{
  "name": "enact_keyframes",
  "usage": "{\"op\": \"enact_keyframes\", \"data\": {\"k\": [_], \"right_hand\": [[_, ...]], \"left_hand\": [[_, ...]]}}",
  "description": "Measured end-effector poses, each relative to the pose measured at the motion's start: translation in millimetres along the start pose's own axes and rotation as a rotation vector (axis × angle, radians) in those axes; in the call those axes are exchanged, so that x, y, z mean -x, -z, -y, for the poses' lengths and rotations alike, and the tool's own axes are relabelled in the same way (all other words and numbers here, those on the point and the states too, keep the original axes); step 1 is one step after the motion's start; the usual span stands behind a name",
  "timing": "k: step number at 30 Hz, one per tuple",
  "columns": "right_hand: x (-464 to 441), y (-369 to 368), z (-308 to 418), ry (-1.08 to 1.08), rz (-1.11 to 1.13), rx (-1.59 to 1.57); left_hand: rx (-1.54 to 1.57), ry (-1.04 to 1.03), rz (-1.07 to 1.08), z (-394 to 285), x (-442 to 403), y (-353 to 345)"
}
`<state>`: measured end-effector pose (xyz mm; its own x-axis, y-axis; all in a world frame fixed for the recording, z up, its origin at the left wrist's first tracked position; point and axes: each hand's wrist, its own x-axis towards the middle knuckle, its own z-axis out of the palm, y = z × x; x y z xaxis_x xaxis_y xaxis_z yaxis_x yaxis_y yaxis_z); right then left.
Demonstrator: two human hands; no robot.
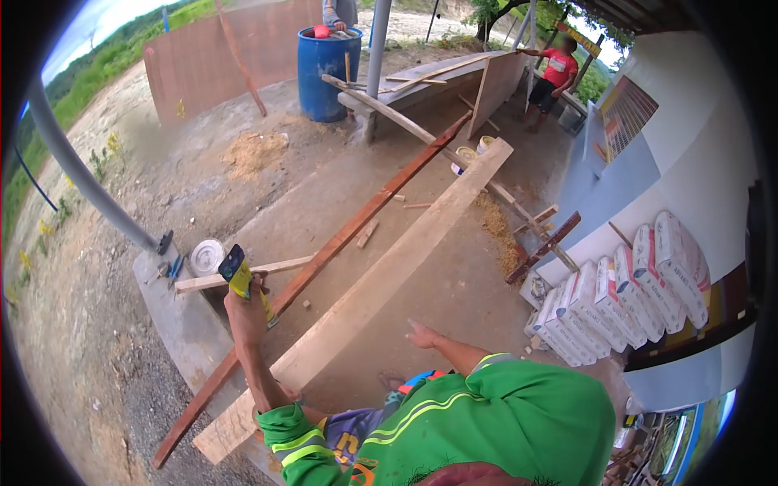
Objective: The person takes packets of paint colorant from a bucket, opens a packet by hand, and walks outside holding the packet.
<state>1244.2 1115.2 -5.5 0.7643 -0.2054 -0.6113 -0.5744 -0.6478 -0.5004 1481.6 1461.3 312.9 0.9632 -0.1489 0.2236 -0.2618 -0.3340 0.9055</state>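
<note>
My left hand [250, 310] is raised at the left end of the boards, closed around a yellow tool with a dark top [237, 274]; its exact kind does not show clearly. Below and beside it runs a long reddish-brown beam [356, 235]. A wide pale plank [389, 259] lies next to that beam, across the supports, with its near end by my left forearm. On the other side of the plank, my right hand [421, 334] hangs over the floor with its fingers stretched out, holding nothing and apart from the wood.
Crossbars [389, 120] support the far ends. A white bucket [207, 257] and small tools [172, 267] sit on the concrete ledge at left. Stacked sacks [624, 287] stand along the right wall. A blue barrel [324, 77] is behind; a person in red [557, 71] stands by an upright panel.
</note>
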Motion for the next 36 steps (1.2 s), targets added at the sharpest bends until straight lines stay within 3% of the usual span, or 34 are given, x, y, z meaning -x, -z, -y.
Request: {"op": "enact_keyframes", "data": {"k": [21,27,36], "right_hand": [[-6,-1,-10,0.051,-0.01,-0.004],[-3,-3,-4,0.05,-0.001,-0.009],[2,1,1,0.019,0.037,-0.029]], "left_hand": [[0.013,-0.07,-0.16,-7,-2,0],[-0.123,-0.09,-0.176,-5,-3,5],[-0.017,-0.068,-0.218,17,-7,8]]}}
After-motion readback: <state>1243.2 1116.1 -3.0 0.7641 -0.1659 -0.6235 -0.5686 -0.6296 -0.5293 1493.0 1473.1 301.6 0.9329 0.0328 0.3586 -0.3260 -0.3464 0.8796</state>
